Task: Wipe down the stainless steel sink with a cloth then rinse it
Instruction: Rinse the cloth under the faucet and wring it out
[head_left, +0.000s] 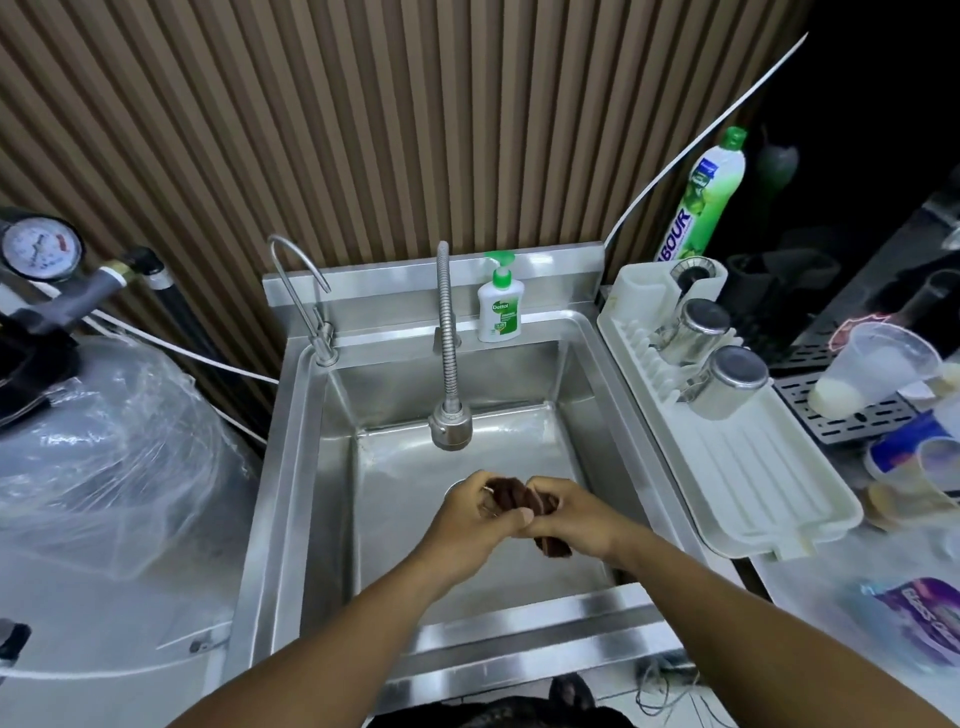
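— Ribbed brown wall panelling (363, 130) stands behind a stainless steel sink (291, 467), seen from above; what is over the basin?

— Both hands meet above the middle of the basin; the left hand (480, 512) and the right hand (576, 514) are each clenched around a dark brown cloth (519, 496), which is bunched between them; one end of it hangs out below the right hand; the hands touch each other at the fingers.

— And the taps?

— A flexible metal spray tap (449, 364) bends down from the back rim, its head just beyond the hands; no water can be seen coming from it; a thin curved tap (306, 291) stands at the back left corner; a Dettol hand wash bottle (500, 306) sits on the back rim, just right of the spray tap.

— What lies beside the sink?

— On the counter to the right, a white drying rack (753, 467) holds two upturned steel cups (724, 382); a green dish soap bottle (704, 197) stands behind it; to the left is a tank wrapped in clear plastic (104, 441), with a pressure gauge (41, 244) above it.
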